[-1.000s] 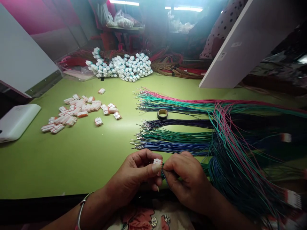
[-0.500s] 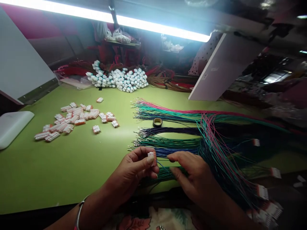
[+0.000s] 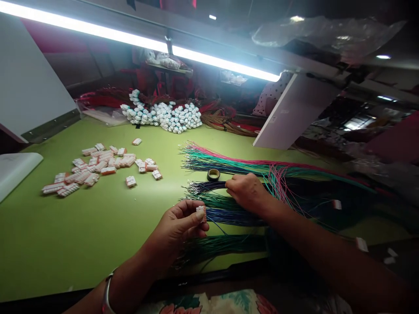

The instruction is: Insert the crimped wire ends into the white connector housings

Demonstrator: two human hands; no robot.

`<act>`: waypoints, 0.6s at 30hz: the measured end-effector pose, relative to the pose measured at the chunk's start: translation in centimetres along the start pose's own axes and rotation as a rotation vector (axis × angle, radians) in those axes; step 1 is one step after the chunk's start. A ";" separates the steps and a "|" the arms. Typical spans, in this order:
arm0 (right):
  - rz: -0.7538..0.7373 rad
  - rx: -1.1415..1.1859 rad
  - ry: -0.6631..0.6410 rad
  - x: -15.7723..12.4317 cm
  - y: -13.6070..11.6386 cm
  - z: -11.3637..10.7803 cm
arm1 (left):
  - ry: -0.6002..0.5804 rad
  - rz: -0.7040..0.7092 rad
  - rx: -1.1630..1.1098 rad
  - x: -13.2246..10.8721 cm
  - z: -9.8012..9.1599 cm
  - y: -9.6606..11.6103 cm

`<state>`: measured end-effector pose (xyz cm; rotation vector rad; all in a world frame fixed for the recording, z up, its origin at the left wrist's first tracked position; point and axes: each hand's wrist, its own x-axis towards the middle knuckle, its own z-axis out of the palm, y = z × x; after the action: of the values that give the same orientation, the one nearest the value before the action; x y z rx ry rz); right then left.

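My left hand [image 3: 176, 226] pinches a small white and orange connector housing [image 3: 200, 213] between thumb and fingers, above the green tabletop. From the connector's right side runs a thin blue wire [image 3: 216, 225]. Farther up and to the right, my right hand [image 3: 249, 194] has its fingertips closed on the bundle of dark purple wires [image 3: 212, 186]; how many strands it pinches is hidden. Below that bundle lie green wires [image 3: 218, 200] and blue wires [image 3: 232, 216], partly under my right forearm.
Loose connector housings [image 3: 101, 163] are scattered at the left. A tape roll [image 3: 214, 175] sits by pink and teal wires [image 3: 222, 155]. Dark green wires [image 3: 225, 245] lie near the front edge. White-ended harnesses [image 3: 163, 114] are piled at the back, beside a white upright panel [image 3: 278, 111].
My right hand has moved up and away from beside the left hand to the dark purple wires, its fingers closing there. My left hand still holds the connector. The camera view has shifted slightly.
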<state>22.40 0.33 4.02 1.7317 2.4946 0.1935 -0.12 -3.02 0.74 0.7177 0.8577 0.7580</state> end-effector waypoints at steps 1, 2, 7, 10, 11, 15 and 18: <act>-0.016 -0.010 -0.011 0.8 0.0 0.6 | 0.002 -0.003 0.003 0.1 -0.1 0.0; -0.030 -0.020 -0.022 1.4 0.0 1.2 | 0.003 -0.008 0.005 0.1 -0.1 -0.1; -0.085 -0.026 -0.044 2.3 0.7 3.0 | 0.002 -0.044 0.000 0.2 -0.3 -0.2; -0.101 0.011 -0.027 1.9 1.1 2.9 | 0.004 -0.062 -0.009 0.1 -0.3 -0.2; -0.105 0.030 -0.017 1.7 1.1 2.8 | 0.006 -0.066 -0.009 0.0 -0.3 -0.1; -0.123 0.128 0.020 1.0 0.0 2.3 | 0.013 -0.076 -0.007 -0.2 -0.1 0.0; -0.139 0.197 0.028 0.7 -1.1 2.3 | 0.011 -0.082 -0.009 -0.2 -0.1 -0.1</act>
<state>21.45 0.71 1.59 1.6204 2.7236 -0.0398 -0.28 -3.16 0.72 0.6667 0.8882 0.6930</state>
